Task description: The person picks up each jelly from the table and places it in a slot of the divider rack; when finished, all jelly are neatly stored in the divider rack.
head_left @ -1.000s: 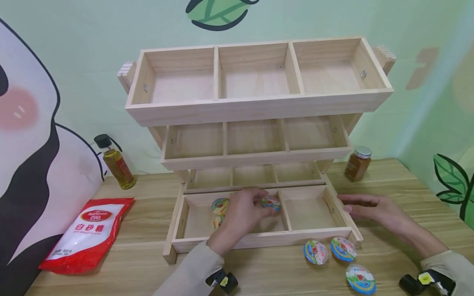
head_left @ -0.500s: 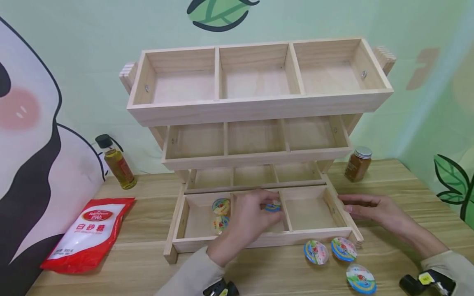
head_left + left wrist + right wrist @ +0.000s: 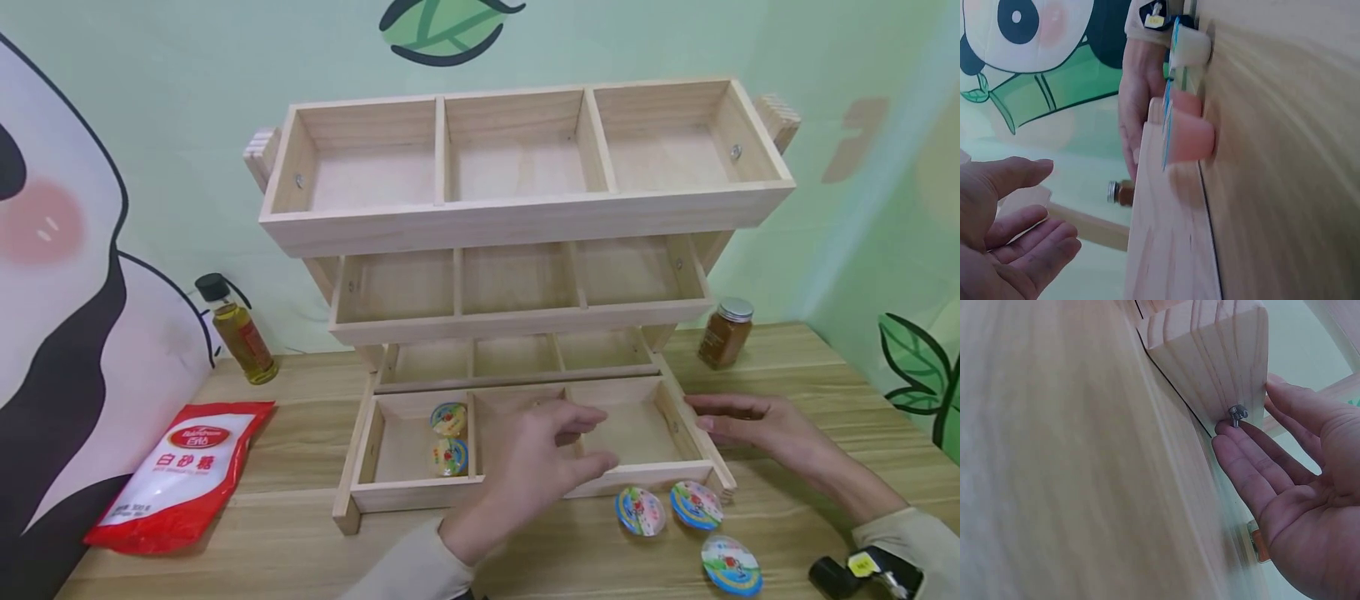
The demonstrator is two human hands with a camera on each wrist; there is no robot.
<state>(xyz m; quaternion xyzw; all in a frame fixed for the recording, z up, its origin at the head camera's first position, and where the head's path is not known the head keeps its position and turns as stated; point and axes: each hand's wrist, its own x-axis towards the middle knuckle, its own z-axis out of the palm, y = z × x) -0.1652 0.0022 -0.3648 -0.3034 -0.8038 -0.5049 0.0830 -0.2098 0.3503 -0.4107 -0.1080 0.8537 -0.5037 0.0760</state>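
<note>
My left hand (image 3: 543, 454) hovers over the middle compartment of the bottom wooden drawer (image 3: 416, 497), thumb and fingers apart, holding nothing. The hand hides much of that compartment. Two jelly cups (image 3: 450, 457) with colourful lids sit in the left compartment, against its divider. On the table in front stand three more jelly cups (image 3: 640, 511); the left wrist view shows a pink cup (image 3: 1191, 137) and a whitish one (image 3: 1191, 47) side-on. My right hand (image 3: 757, 429) rests its fingertips against the rack's right end, beside a small metal bolt (image 3: 1237, 414) in the right wrist view.
The tiered wooden rack (image 3: 525, 225) rises behind the drawer, its upper trays split into three compartments each. A bottle of yellow oil (image 3: 242, 340) and a red-and-white sugar bag (image 3: 180, 475) are at left. A brown jar (image 3: 725, 333) stands at right.
My left hand has let go of a jelly cup in the middle compartment, then drawn back toward the front right with its fingers spread. The right hand has stayed in place.
</note>
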